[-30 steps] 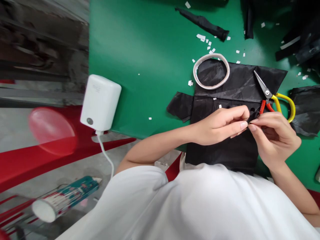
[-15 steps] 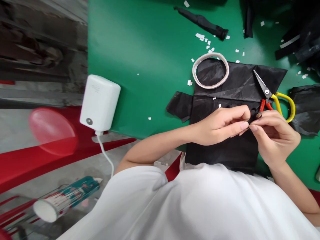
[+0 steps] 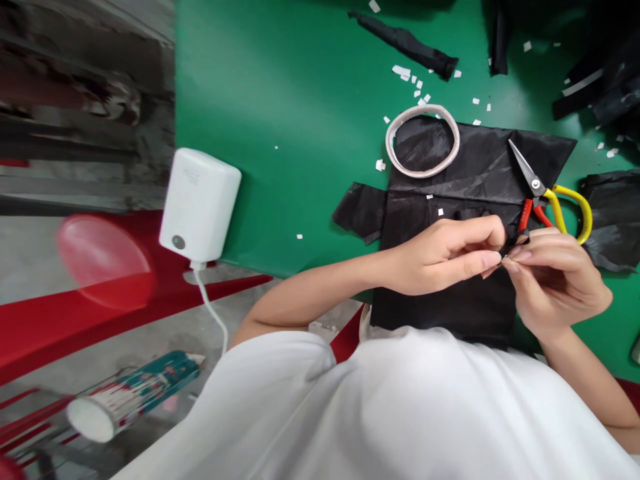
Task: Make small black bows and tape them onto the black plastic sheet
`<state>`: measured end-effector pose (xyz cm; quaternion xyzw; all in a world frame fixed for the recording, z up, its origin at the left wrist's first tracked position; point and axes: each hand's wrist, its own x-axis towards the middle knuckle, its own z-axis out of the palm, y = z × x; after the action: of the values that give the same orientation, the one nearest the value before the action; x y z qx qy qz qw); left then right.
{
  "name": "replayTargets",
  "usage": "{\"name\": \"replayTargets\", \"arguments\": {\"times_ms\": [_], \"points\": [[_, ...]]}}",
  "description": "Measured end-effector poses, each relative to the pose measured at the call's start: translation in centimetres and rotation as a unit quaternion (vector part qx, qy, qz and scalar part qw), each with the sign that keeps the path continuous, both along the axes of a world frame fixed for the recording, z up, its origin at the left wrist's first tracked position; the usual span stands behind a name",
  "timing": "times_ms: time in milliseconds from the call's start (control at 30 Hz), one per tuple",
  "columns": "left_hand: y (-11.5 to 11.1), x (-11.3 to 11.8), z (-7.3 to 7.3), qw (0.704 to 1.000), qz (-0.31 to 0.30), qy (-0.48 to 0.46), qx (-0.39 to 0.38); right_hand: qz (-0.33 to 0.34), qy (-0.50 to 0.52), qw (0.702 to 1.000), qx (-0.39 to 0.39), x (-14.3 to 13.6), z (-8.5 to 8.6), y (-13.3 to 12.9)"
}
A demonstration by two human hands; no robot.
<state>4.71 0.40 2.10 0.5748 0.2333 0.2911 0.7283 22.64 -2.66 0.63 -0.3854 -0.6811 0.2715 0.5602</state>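
Note:
Fingertips of my left hand [image 3: 457, 257] and my right hand [image 3: 557, 277] meet over the black fabric [image 3: 445, 300], which lies spread at the table's front edge. Both hands pinch a small black strip [image 3: 511, 241], mostly covered by my fingers. Just beyond my right hand lie scissors [image 3: 536, 183] with yellow handles, their blades pointing away to the left. A red-handled tool [image 3: 525, 215] sits partly under them, its far part hidden. A roll of white tape [image 3: 423, 175] rests flat on the far part of the fabric.
The green table [image 3: 280, 87] carries scattered white paper bits [image 3: 401, 71], a rolled black piece [image 3: 405, 43] and dark fabric [image 3: 613, 93] at the far right. A white power bank [image 3: 200, 203] with a cable stands at the left edge. Below left is a red chair [image 3: 75, 320].
My right hand has shifted slightly to the right and toward me, with the fingers still pinched. The left hand has slid a little to the right.

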Motion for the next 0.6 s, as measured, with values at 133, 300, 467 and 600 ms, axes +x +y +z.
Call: {"name": "replayTargets", "arguments": {"times_ms": [133, 300, 467, 600], "points": [[0.04, -0.04, -0.2, 0.999, 0.005, -0.013, 0.029, 0.004, -0.009, 1.0, 0.004, 0.1, 0.03, 0.11], [0.11, -0.1, -0.32, 0.999, 0.006, -0.003, 0.05, 0.001, -0.024, 1.0, -0.011, 0.13, 0.21, 0.12], [0.09, -0.19, -0.22, 0.999, 0.004, 0.01, 0.053, -0.001, -0.013, 1.0, -0.023, 0.01, 0.26, 0.09], [0.1, -0.16, -0.16, 0.998, 0.003, 0.018, 0.058, -0.001, -0.013, 1.0, -0.018, 0.03, 0.25, 0.09]]}}
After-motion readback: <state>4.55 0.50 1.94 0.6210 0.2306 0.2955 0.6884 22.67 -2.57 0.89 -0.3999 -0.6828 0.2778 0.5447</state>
